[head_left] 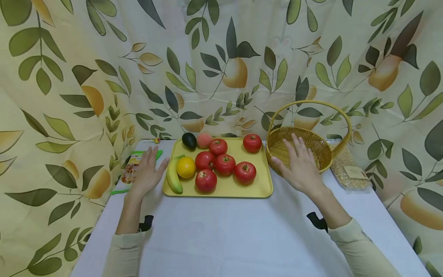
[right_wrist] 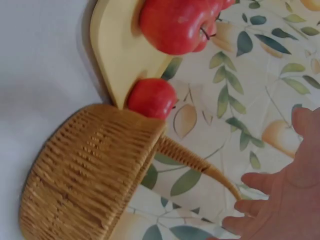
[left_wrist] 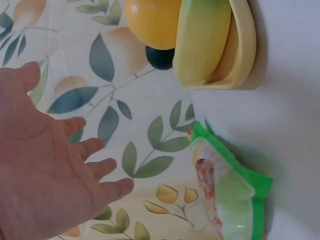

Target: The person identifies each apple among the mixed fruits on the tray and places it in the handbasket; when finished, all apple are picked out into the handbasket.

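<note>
A yellow tray (head_left: pixel 254 189) on the white table holds several red apples (head_left: pixel 225 163), a peach (head_left: pixel 203 139), a dark avocado (head_left: pixel 189 141), an orange (head_left: pixel 185 167) and a banana (head_left: pixel 173 177). My left hand (head_left: pixel 147 171) hovers open just left of the tray, fingers spread, holding nothing; in the left wrist view its palm (left_wrist: pixel 45 170) faces the banana (left_wrist: pixel 202 37). My right hand (head_left: pixel 300 163) is open in front of the wicker basket (head_left: pixel 316 148), near its front rim. The right wrist view shows the basket (right_wrist: pixel 85 170) and an apple (right_wrist: pixel 151 97) beside it.
A green snack packet (head_left: pixel 130 173) lies left of my left hand. A clear bag of grain (head_left: pixel 349 169) sits right of the basket. A leaf-patterned curtain (head_left: pixel 221 69) closes off the back and sides. The table's near half (head_left: pixel 228 238) lies bare between my arms.
</note>
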The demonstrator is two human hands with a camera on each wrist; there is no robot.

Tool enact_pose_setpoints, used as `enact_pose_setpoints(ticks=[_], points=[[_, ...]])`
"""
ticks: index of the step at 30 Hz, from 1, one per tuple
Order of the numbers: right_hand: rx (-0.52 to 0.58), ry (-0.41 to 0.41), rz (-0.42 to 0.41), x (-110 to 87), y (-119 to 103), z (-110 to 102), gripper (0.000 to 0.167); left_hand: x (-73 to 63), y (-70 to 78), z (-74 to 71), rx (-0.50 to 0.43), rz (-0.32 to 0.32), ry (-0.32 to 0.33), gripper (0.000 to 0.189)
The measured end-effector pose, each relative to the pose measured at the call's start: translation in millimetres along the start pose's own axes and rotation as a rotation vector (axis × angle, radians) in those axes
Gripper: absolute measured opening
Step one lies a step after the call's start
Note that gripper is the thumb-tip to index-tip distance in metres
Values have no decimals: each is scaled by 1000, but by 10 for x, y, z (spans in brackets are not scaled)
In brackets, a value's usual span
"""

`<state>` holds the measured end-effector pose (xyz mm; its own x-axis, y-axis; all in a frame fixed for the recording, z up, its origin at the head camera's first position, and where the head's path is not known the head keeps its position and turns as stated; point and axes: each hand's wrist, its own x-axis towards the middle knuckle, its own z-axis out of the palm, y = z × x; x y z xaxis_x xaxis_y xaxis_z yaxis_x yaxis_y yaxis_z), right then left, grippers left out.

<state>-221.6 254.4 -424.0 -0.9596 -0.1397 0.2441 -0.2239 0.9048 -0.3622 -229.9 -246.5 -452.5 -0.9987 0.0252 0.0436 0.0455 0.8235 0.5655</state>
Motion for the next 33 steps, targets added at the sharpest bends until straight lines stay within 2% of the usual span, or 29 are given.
enact_pose_setpoints(ticks=[8, 15, 19, 23, 26, 30, 33], points=[[91, -31, 19, -5, -119, 56, 87, -20, -79, 13, -165, -22, -33, 85], [219, -48, 31, 4, -179, 107, 81, 17, -148, 91, -249, -23, -3, 81], [283, -14, 24, 33, -209, 172, 77, 36, -202, 138, -311, -33, 16, 78], [346, 59, 23, 54, -235, 252, 68, 39, -247, 191, -401, -48, 40, 79], [434, 83, 28, 70, -262, 322, 64, 20, -258, 218, -475, -68, 39, 81], [534, 39, 48, 78, -298, 412, 61, -21, -263, 246, -576, -96, 20, 80], [559, -11, 67, 82, -316, 468, 57, -35, -294, 285, -626, -123, 19, 78]])
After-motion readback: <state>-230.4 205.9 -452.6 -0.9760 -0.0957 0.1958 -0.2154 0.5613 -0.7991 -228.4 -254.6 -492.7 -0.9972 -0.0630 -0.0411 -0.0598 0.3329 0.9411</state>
